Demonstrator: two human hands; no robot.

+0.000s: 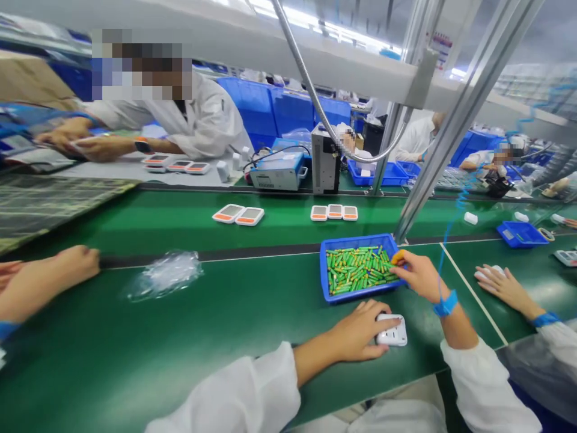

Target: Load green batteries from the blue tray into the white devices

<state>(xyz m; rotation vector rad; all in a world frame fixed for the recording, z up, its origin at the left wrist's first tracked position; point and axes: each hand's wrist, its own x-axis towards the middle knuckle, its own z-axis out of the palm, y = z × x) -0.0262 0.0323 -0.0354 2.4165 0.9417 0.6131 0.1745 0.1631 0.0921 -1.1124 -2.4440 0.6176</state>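
My left hand [360,332] is closed around the left side of a small white plastic device [397,334] lying on the green bench, with its slotted face up. One finger reaches across the device's top. My right hand [419,275], with a blue wrist strap [445,304] and an orange covering on a finger, is at the right rim of a blue tray [331,296]. Its thumb and fingertips are pinched at the green batteries [358,267], seemingly on one battery. Many loose batteries fill the tray in a jumble.
Clear plastic bags [169,273] lie to the left. Beyond the black strip, white-and-orange devices [333,212] sit on a green belt [279,231]. A metal post [460,129] rises behind the tray. Co-workers' hands [507,288] are at both sides; another person sits across.
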